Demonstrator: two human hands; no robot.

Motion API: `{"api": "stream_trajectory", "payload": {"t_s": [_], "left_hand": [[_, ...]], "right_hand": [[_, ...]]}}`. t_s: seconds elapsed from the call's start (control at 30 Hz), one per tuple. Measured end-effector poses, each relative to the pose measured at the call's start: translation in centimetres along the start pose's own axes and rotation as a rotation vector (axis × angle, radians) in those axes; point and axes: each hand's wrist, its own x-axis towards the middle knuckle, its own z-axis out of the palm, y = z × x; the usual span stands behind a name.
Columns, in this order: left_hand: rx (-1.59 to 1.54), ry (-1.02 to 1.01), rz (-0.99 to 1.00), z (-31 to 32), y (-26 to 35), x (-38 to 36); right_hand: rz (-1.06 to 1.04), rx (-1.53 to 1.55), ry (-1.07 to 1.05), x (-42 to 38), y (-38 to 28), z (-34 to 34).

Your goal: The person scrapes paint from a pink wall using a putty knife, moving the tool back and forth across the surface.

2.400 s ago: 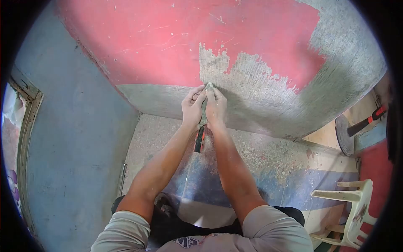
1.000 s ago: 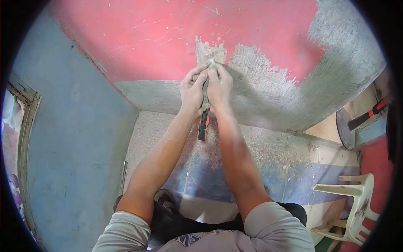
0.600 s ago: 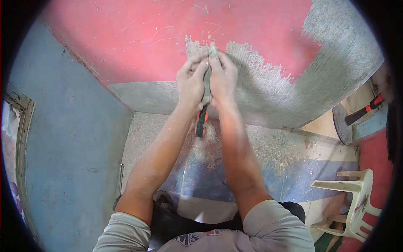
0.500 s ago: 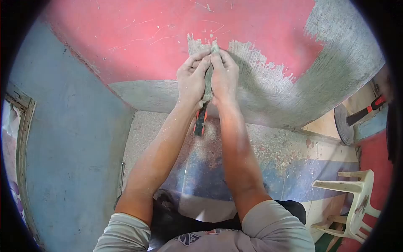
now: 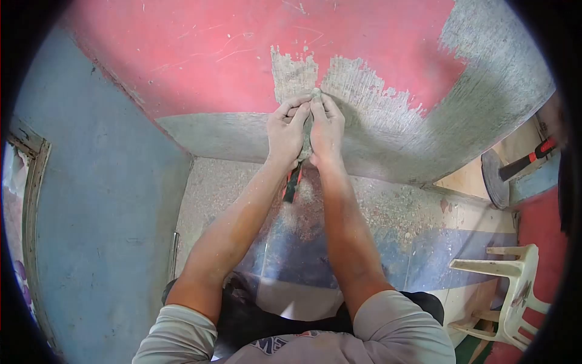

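Head view: both hands are up on the wall, left hand (image 5: pixel 286 134) and right hand (image 5: pixel 327 132) pressed together, their grip wrapped round a scraper (image 5: pixel 293 184) whose red-and-black handle pokes out below the wrists. Its tip sits at the edge of the red paint (image 5: pixel 242 54), on bare grey plaster (image 5: pixel 376 133). Off right, well apart, a white plastic chair (image 5: pixel 515 297) and a hammer (image 5: pixel 526 159). Paint dust litters the floor (image 5: pixel 376 212) below. Blue wall (image 5: pixel 103 200) closes in on the left.
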Motion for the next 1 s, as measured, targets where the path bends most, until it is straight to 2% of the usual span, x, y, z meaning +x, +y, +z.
{"api": "stream_trajectory", "payload": {"t_s": [0.1, 0.17, 0.27, 0.33, 0.37, 0.5, 0.6, 0.67, 0.73, 0.77, 0.83, 0.87, 0.9, 1.0], "left_hand": [[-0.072, -0.034, 0.020, -0.8, -3.5, -0.5], [0.000, 0.028, -0.015, -0.7, -4.7, -1.2], [0.023, 0.046, 0.018, -0.2, -3.8, -0.3], [0.023, 0.056, 0.022, 0.9, -0.7, -0.1], [-0.081, 0.061, -0.008, 1.2, -0.1, -0.3], [-0.062, 0.007, -0.012, 0.1, -0.5, -0.2], [0.051, 0.026, 0.051, -1.4, -5.5, -0.5], [0.008, 0.050, 0.049, -1.1, -6.5, -0.7], [0.010, 0.044, 0.091, 0.0, -4.0, -0.7], [0.067, 0.066, 0.083, 0.9, -1.3, -0.3], [-0.099, 0.037, 0.046, 1.9, 1.9, 0.5], [-0.184, 0.018, 0.039, 2.1, 2.6, 0.8], [-0.178, 0.034, 0.012, 2.0, 2.6, 0.8], [-0.093, 0.030, 0.002, 1.2, 1.3, 0.3]], "right_hand": [[0.059, -0.098, -0.010, -0.4, 2.3, -1.6], [0.064, -0.103, 0.010, -1.1, 2.2, -2.1], [0.022, -0.093, -0.013, -0.3, 0.6, -1.4], [-0.012, -0.145, -0.067, 1.0, -0.3, -1.4], [0.067, 0.016, -0.035, 0.7, -0.9, -0.7], [-0.044, -0.140, 0.003, 0.4, 0.8, -0.6], [0.006, -0.162, 0.017, -1.0, 2.4, -1.7], [-0.035, -0.175, 0.022, -0.7, 3.9, -2.5], [-0.079, -0.169, -0.001, 0.0, 2.1, -1.9], [-0.135, -0.235, -0.012, 0.5, -1.0, -0.9], [-0.060, -0.149, -0.038, 1.4, -3.8, 0.3], [-0.033, -0.101, -0.052, 1.6, -4.2, 0.7], [-0.029, -0.006, -0.044, 1.6, -3.7, 0.9], [-0.019, -0.001, -0.041, 1.0, -1.8, 0.4]]}}
